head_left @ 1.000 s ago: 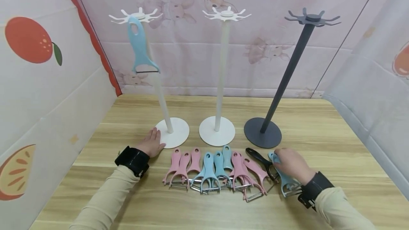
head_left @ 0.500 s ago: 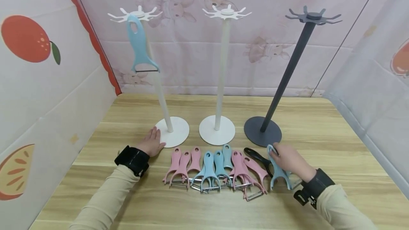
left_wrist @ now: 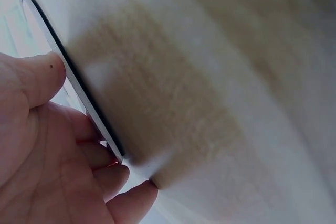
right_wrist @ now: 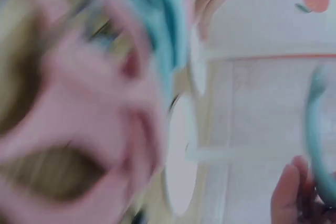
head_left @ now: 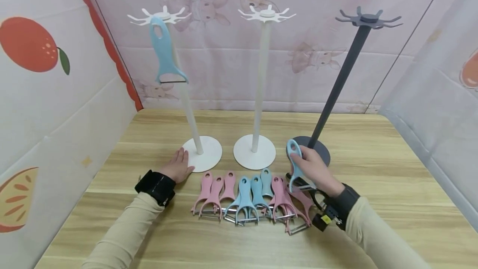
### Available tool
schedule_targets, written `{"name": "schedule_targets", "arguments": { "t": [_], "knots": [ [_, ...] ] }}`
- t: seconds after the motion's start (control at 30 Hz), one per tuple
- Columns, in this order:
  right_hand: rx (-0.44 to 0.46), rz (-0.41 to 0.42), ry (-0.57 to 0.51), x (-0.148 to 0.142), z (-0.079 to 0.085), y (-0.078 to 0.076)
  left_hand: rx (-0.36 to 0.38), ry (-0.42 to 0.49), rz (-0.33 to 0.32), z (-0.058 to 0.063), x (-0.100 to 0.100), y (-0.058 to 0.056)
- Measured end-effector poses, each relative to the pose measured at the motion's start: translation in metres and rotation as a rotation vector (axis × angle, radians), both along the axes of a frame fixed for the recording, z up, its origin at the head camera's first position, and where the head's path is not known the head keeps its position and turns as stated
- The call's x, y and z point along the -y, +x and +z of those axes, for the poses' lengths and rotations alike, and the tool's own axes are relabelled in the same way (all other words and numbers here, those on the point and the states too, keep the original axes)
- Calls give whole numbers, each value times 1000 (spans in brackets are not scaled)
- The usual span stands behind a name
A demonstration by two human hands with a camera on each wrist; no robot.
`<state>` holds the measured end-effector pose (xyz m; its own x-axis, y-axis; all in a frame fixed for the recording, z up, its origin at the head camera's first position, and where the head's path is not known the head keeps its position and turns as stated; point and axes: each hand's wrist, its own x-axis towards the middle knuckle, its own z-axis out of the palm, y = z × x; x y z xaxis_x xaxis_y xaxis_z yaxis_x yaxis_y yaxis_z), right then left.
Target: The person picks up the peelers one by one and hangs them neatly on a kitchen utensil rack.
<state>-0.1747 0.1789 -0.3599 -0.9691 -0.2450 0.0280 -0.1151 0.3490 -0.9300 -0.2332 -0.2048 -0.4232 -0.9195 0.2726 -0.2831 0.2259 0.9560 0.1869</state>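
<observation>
My right hand (head_left: 316, 171) pinches a light blue Y-shaped peeler (head_left: 293, 147) by its handle, raised in front of the dark grey stand (head_left: 336, 90). The blade end points down over the row of peelers. In the right wrist view, the blue handle (right_wrist: 314, 124) rises above my fingertips. My left hand (head_left: 178, 166) rests at the rim of the left white stand's round base (head_left: 209, 159), fingers spread along it; the left wrist view shows the thumb (left_wrist: 44, 77) against that edge. A blue peeler (head_left: 164, 53) hangs from a hook on the left white stand.
Pink peelers (head_left: 213, 196), blue peelers (head_left: 244, 194) and a black peeler (head_left: 316, 194) lie in an overlapping row before the stands. The middle white stand (head_left: 261, 86) rises between the other two. A printed cloth (head_left: 224, 78) hangs behind the wooden table (head_left: 157, 235).
My right hand has lifted the blue peeler from the right end of the row and carried it up and to the left. The left hand has stayed at the base.
</observation>
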Motion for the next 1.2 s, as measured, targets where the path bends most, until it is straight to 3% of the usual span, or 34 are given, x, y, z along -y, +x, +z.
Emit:
{"name": "schedule_targets", "arguments": {
  "t": [0.1,0.2,0.5,0.67,0.83,0.93,1.2],
  "knots": [
    [48,18,-120,18,6,-5,-8,-12,-3,-1,0,0],
    [13,27,-163,36,13,-11,-22,-18,-6,-2,0,-1],
    [-246,88,-83,84,44,-17,6,-7,-6,-1,-2,0],
    [-391,56,-41,107,65,-20,14,-3,2,1,-1,0],
    [-604,12,-101,130,93,-32,9,-7,2,3,-2,0],
    [-679,-20,-96,144,112,-41,0,-7,-7,3,-2,1],
    [-685,-55,-82,177,157,-61,-16,6,-20,2,-1,2]
  ]
}}
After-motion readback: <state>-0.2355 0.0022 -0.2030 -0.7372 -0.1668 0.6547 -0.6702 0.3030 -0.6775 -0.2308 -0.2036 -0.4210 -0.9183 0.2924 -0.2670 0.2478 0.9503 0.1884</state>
